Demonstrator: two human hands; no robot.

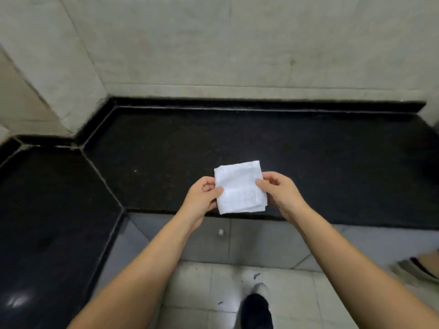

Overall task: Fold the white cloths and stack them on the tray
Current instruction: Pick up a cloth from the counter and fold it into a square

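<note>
A white cloth point(240, 187), folded into a small square, is held above the front edge of a black stone counter point(308, 162). My left hand point(204, 198) pinches its left edge with thumb on top. My right hand point(278, 192) grips its right edge the same way. The cloth's lower right corner shows several layers. No tray is in view.
The black counter runs across the view and bends toward me on the left point(47, 222). Pale tiled wall point(213, 43) stands behind it. Below lie grey floor tiles, my dark shoe point(255, 309), and something striped at the right edge point(415, 269).
</note>
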